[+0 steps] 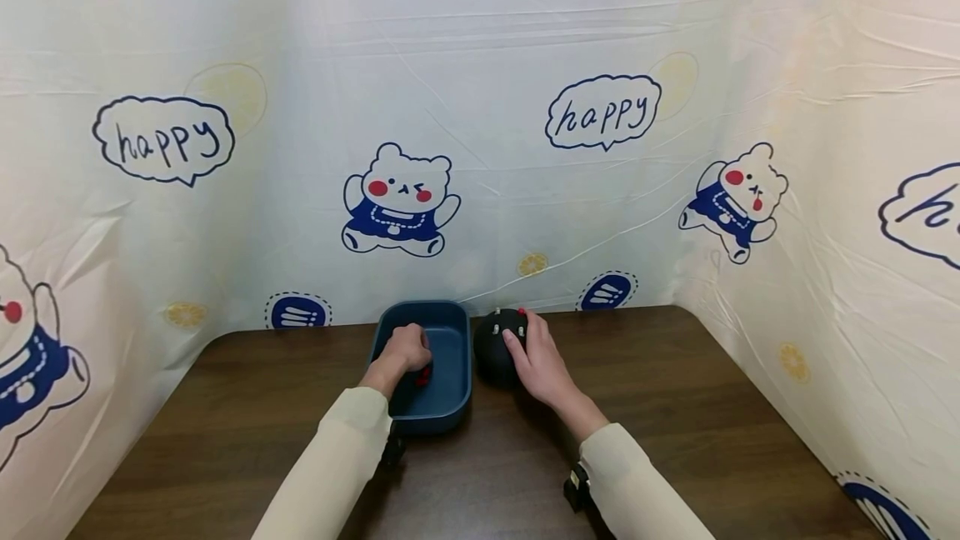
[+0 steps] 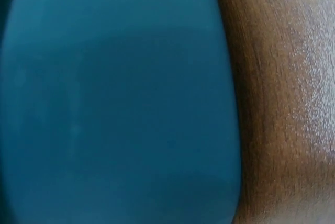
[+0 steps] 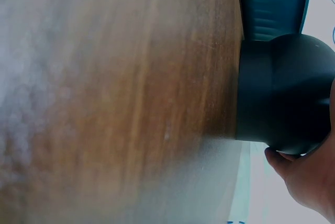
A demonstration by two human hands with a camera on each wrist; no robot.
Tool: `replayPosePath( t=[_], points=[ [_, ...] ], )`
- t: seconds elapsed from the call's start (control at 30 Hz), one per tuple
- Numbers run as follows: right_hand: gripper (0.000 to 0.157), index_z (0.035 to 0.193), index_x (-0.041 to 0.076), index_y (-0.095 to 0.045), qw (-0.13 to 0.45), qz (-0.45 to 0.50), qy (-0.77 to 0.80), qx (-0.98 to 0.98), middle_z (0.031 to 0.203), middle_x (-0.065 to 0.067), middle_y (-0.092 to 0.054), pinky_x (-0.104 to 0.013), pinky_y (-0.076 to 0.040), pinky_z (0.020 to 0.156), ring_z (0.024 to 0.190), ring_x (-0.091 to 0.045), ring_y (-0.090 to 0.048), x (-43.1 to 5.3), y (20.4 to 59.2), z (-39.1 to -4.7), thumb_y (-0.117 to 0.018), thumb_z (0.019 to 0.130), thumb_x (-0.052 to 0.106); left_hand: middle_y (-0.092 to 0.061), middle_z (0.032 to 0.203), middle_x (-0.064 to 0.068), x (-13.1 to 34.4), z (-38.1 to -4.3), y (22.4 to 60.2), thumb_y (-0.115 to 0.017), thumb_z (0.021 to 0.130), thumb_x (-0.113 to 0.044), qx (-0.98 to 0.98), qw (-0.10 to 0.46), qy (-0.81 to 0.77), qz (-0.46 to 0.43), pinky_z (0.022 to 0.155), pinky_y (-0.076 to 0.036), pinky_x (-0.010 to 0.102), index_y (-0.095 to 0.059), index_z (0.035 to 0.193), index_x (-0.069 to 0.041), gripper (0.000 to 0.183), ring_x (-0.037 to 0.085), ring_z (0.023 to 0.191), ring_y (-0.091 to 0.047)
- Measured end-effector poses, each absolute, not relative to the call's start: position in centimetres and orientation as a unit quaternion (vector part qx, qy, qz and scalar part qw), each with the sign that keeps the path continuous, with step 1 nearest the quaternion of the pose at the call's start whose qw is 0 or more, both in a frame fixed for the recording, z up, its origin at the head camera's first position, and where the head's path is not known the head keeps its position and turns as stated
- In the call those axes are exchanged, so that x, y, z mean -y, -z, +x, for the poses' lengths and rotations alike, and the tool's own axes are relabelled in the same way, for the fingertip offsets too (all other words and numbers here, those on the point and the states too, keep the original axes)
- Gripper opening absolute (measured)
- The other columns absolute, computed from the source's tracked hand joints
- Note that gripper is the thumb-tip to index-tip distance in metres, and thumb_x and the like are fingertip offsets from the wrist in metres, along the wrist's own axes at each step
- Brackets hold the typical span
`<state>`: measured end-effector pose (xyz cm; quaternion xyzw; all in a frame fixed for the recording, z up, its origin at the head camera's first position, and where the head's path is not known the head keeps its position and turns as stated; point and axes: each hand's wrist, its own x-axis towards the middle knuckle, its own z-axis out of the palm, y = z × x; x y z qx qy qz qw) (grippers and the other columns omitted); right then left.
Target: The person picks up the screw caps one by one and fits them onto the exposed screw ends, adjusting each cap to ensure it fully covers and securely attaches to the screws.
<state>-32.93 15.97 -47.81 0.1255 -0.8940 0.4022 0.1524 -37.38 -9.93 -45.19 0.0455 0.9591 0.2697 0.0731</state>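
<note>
A blue bin (image 1: 448, 373) stands on the table, and my left hand (image 1: 405, 348) reaches down into it with bent fingers. Small red pieces (image 1: 423, 375) show just below that hand; the fingertips are hidden, so I cannot tell whether they pinch one. Right of the bin sits a black dome-shaped object (image 3: 280, 88) on a flat base. Several small silvery bits (image 1: 497, 328) and a red one (image 1: 522, 311) are on its top. My right hand (image 1: 543, 363) grips the dome's right side, thumb toward me. The left wrist view shows only the bin's outer wall (image 2: 125, 109) and table.
The brown wooden table (image 1: 675, 423) reaches back to a white printed curtain (image 1: 495, 65), which also hangs along both sides. The bin and the dome stand close together near the table's back edge.
</note>
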Motion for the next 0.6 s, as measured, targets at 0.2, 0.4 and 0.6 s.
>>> replayPosePath(
  t=[0.2,0.4,0.6],
  points=[
    [0.066,0.156,0.005,-0.028,0.146,0.125,-0.4,0.896,0.155,-0.021,-0.036,-0.055,-0.037,0.115,0.135,-0.037,-0.044,-16.03,47.84,-32.95,-0.043,0.108,0.048,-0.039,0.057,-0.001,10.13,-37.75,45.72,-0.058,0.091,-0.002,-0.954,0.073,-0.285,0.051,0.051,-0.034,0.028,-0.052,0.064,-0.012,0.029,0.016,0.051,-0.039],
    [0.066,0.156,0.004,-0.028,0.151,0.127,-0.396,0.897,0.155,-0.021,-0.036,-0.055,-0.037,0.115,0.137,-0.037,-0.044,-16.02,47.84,-32.93,-0.042,0.109,0.048,-0.035,0.053,-0.002,10.19,-37.95,45.92,-0.057,0.092,-0.004,-0.949,0.076,-0.303,0.048,0.049,-0.032,0.027,-0.044,0.056,-0.015,0.04,0.014,0.048,-0.036],
    [0.066,0.155,0.005,-0.029,0.154,0.128,-0.401,0.894,0.154,-0.02,-0.037,-0.055,-0.037,0.114,0.137,-0.036,-0.044,-15.97,47.86,-32.93,-0.042,0.108,0.049,-0.034,0.052,-0.002,10.3,-38.07,46.02,-0.057,0.092,-0.004,-0.947,0.077,-0.307,0.05,0.049,-0.03,0.027,-0.042,0.054,-0.016,0.043,0.014,0.047,-0.035]
  ],
)
